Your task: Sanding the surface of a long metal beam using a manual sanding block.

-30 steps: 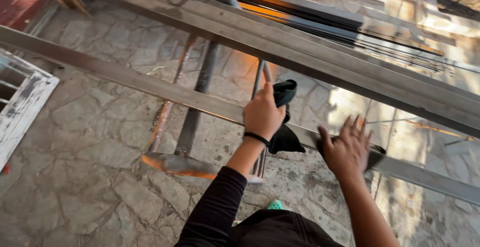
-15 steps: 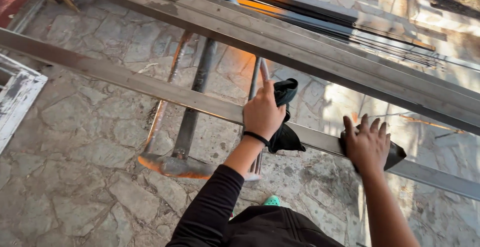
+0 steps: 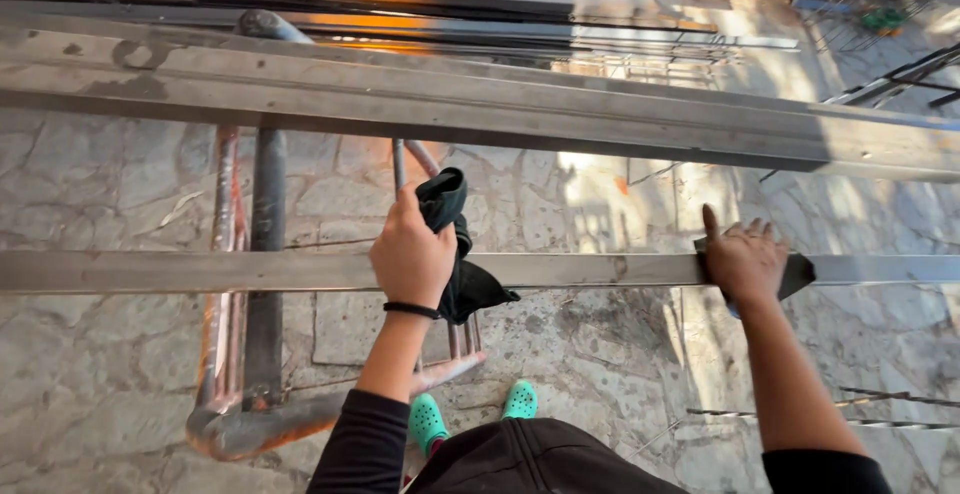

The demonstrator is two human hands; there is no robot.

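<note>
- Left hand (image 3: 412, 254) clamps a black cloth (image 3: 455, 244) against the near steel bar (image 3: 200, 271); cloth could snag on an edge.
- Right hand (image 3: 745, 259), fingers spread, presses a dark abrasive pad (image 3: 797, 274) flat further along the same bar; pad may slip off, scraping fingers.

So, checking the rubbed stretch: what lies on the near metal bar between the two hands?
In the head view, only bare bar runs from the left hand, gripping a dark cloth, to the right hand pressing a dark pad.

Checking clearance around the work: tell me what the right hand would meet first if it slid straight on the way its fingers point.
Probably the wider metal beam beyond; the right hand rests on the near metal bar, fingers pointing across an open gap over paving. Depth is unclear.
</note>
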